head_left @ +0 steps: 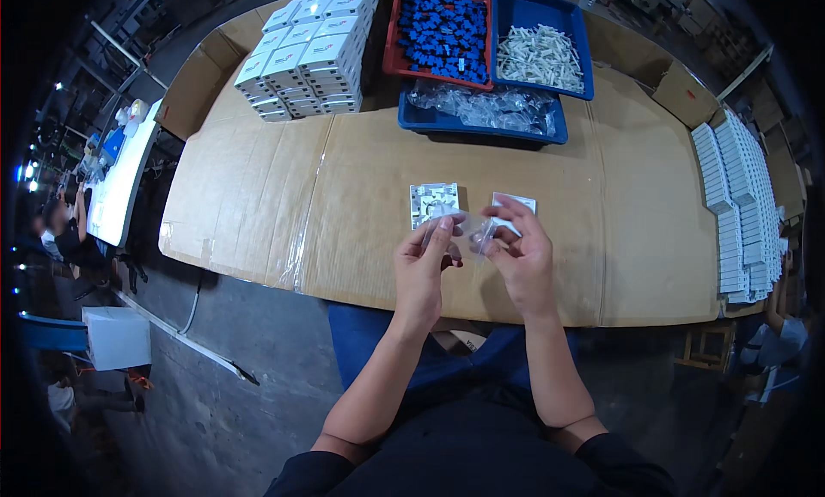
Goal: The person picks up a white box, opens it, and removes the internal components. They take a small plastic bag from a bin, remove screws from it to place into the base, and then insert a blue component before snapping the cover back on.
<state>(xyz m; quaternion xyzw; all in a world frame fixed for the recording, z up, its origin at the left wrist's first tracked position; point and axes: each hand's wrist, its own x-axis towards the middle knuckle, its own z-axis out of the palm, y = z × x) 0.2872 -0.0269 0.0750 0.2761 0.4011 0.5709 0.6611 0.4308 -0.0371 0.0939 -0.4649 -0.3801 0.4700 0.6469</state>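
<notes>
The clear bag is looking like thin plastic, glossy and crinkled, and the white fitting like rigid plastic. Matt brown cardboard is covering the desk, its tape strip shining. The red tray is showing smooth plastic; the trousers are resembling matt cloth.

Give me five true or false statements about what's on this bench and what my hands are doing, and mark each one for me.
1. The left hand and the right hand both hold a piece of clear plastic. True.
2. Both hands wear gloves. False: both are bare.
3. Small blue pieces lie in the red tray. True.
4. The tray nearest the person holds white pieces. False: that blue tray holds clear plastic packaging.
5. The white boxes are stacked left of the red tray. True.
</notes>
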